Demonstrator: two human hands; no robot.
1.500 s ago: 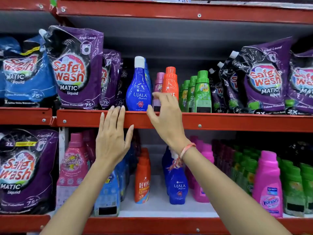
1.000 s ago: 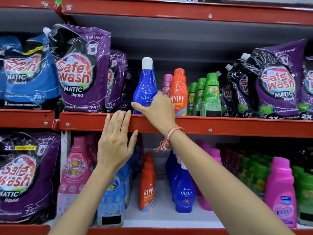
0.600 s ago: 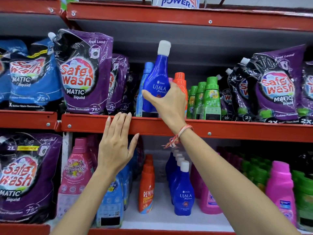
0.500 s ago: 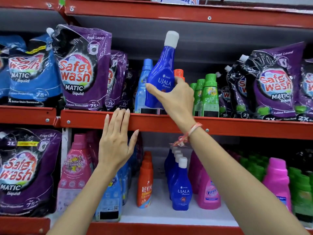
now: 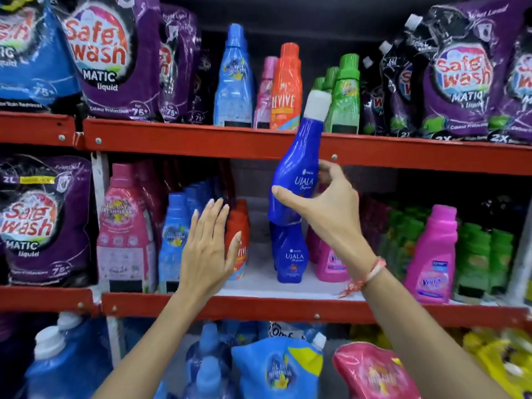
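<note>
My right hand (image 5: pixel 331 208) grips a dark blue Ujala bottle (image 5: pixel 299 171) with a white cap, tilted slightly right, in the air before the red shelf edge (image 5: pixel 178 141) and the middle shelf. Thumb and fingers curl round its lower body. Just below it another blue Ujala bottle (image 5: pixel 290 254) stands on the white middle shelf (image 5: pixel 259 280). My left hand (image 5: pixel 205 249) is raised with straight fingers in front of an orange Revive bottle (image 5: pixel 240 246), holding nothing; whether it touches the bottle I cannot tell.
The upper shelf holds purple Safe Wash pouches (image 5: pixel 112 59), a light blue bottle (image 5: pixel 234 79), an orange Revive bottle (image 5: pixel 286 87) and green bottles (image 5: pixel 344 96). The middle shelf carries pink (image 5: pixel 431 254), light blue (image 5: pixel 174 240) and green bottles (image 5: pixel 483 254). Refill pouches (image 5: pixel 276 367) lie below.
My right hand brought the blue Ujala bottle down from the upper shelf to middle-shelf height. My left hand dropped off the upper shelf edge. The view moved down and closer.
</note>
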